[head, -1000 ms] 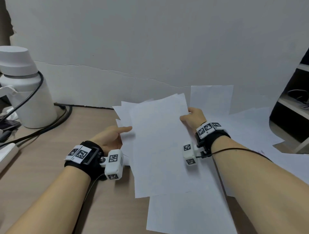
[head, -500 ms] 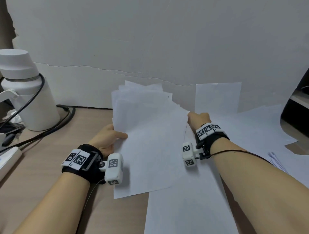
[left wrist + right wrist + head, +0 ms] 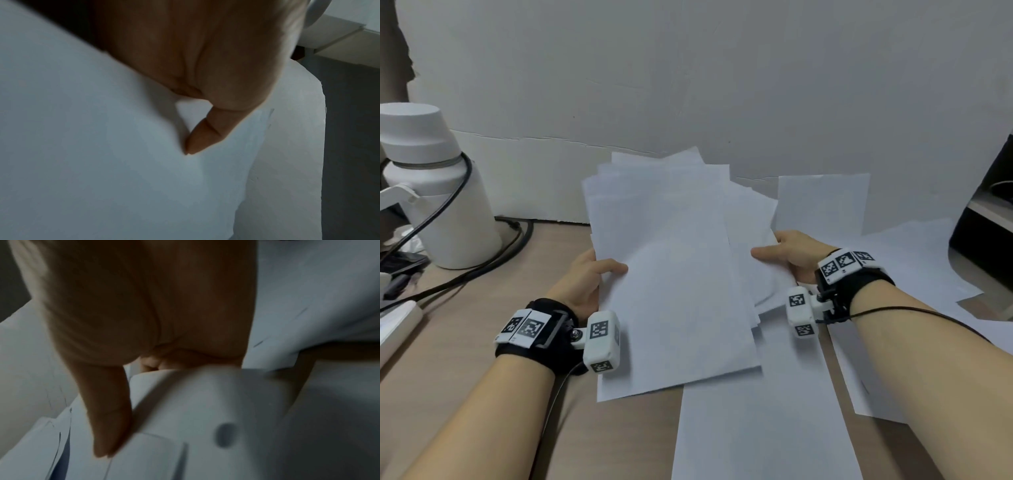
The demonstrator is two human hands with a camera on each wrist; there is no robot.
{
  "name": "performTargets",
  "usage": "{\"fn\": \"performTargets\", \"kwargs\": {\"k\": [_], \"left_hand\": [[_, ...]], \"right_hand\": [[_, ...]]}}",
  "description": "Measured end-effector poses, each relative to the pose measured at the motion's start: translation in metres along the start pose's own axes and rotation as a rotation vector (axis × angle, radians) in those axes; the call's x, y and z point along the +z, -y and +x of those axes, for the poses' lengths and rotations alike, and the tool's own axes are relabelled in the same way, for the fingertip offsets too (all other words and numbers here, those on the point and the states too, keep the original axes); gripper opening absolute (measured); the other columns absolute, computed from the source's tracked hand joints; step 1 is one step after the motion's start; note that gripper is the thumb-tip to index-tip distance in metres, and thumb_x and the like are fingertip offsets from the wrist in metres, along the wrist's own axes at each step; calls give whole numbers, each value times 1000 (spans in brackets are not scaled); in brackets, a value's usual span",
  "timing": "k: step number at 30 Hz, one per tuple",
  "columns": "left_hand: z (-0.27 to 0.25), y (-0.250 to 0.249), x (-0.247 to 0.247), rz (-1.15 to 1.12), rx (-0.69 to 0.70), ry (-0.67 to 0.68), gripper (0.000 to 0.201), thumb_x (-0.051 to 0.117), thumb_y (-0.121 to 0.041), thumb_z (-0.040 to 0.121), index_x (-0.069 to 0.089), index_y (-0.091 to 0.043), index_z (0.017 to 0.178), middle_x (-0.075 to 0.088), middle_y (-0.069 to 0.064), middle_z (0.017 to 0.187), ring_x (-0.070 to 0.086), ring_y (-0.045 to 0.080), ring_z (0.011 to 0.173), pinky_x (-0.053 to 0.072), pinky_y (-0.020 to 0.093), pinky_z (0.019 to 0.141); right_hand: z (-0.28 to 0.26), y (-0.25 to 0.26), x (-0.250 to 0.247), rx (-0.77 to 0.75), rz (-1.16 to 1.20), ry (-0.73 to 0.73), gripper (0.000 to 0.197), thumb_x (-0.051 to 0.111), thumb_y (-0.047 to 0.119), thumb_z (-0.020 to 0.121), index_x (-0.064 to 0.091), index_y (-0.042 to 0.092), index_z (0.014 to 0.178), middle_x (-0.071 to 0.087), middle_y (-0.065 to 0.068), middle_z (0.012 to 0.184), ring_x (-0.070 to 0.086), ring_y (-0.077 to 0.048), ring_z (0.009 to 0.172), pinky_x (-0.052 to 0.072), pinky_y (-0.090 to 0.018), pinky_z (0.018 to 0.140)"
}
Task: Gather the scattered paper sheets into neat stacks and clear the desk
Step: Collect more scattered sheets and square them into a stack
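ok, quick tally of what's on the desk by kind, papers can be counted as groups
Held paper bundle: 1, gripped by left hand and right hand
Loose sheets on desk: several, overlapping, exact count unclear
White bottle: 1
Black cable: at least 1
Total: 4 kinds

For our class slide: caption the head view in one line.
Both hands, left and right, grip an uneven paper stack above a desk.

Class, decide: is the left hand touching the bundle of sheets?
Touching. The left wrist view shows the left hand with its thumb pressed onto the bundle of sheets.
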State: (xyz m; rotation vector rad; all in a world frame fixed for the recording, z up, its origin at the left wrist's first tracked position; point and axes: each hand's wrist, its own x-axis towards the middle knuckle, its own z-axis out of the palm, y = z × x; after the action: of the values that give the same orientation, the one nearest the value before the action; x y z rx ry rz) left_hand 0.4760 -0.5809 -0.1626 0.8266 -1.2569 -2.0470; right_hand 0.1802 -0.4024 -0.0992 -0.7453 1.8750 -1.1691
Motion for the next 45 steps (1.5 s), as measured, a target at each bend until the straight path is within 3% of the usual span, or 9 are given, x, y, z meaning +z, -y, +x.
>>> {"fn": "performTargets", "kwargs": {"k": [2, 8, 11, 18, 25, 28, 36, 41, 45], "left_hand": [[0, -1, 0, -18, 6, -3, 38, 50, 14, 90, 61, -7, 120, 70, 17, 107, 71, 32, 79, 62, 41, 64], [-7, 4, 14, -123, -148, 60, 24, 59, -4, 93, 67, -3, 115, 73, 20, 110, 74, 32, 81, 62, 40, 68], [-11, 4, 15, -203, -236, 54, 22, 65, -18, 91, 69, -5, 107, 75, 17, 96, 74, 33, 75, 62, 39, 67], [-12, 8, 22, -93, -221, 19, 36, 66, -14, 93, 63, -4, 127, 72, 20, 114, 70, 39, 97, 56, 51, 85], [-7, 10, 23, 2, -121, -20, 33, 52, 9, 97, 60, 0, 127, 67, 23, 123, 68, 37, 98, 54, 47, 82], [-5, 10, 24, 14, -136, -43, 37, 52, 10, 96, 57, 2, 132, 66, 24, 125, 67, 38, 100, 54, 46, 79], [-9, 6, 25, 35, -212, -90, 34, 51, 12, 96, 55, 9, 130, 66, 28, 122, 67, 40, 95, 57, 51, 73], [-13, 3, 34, 28, -290, -62, 28, 57, 5, 95, 58, 5, 122, 68, 26, 113, 72, 36, 67, 58, 46, 46], [-9, 4, 34, 54, -302, -118, 38, 59, 6, 90, 58, 6, 128, 68, 25, 119, 69, 37, 76, 57, 49, 58]], "right_hand": [[-2, -3, -7, -5, -99, -8, 22, 69, 5, 89, 67, -1, 110, 71, -22, 111, 69, -39, 103, 55, -51, 92], [-3, 9, -7, -281, -373, -231, 6, 71, 17, 90, 74, 13, 92, 76, -9, 98, 72, -27, 92, 56, -48, 90], [-11, 24, 1, -391, -437, -263, 15, 65, 17, 93, 70, 6, 85, 73, -6, 84, 68, -18, 73, 55, -37, 76], [-23, 47, 1, -583, -371, -582, 33, 59, 20, 95, 46, 9, 66, 42, 2, 61, 38, -15, 60, 36, -28, 58], [-40, 65, -22, -570, -153, -945, 16, 57, 20, 97, 67, 7, 96, 68, -7, 94, 59, -18, 83, 51, -31, 80], [-49, 68, -30, -590, -34, -1073, 15, 57, 18, 95, 68, 9, 92, 67, -7, 90, 61, -23, 81, 53, -36, 80], [-69, 79, -26, -612, 184, -1183, 16, 54, 14, 96, 58, 2, 88, 59, -5, 79, 51, -15, 69, 43, -26, 69], [-72, 69, -9, -504, 401, -1117, 16, 52, 7, 88, 64, 17, 84, 65, 3, 78, 58, -18, 64, 51, -30, 62], [-79, 52, 2, -389, 600, -1130, 23, 48, 6, 85, 65, 15, 96, 68, 0, 90, 64, -21, 70, 53, -30, 62]]}}
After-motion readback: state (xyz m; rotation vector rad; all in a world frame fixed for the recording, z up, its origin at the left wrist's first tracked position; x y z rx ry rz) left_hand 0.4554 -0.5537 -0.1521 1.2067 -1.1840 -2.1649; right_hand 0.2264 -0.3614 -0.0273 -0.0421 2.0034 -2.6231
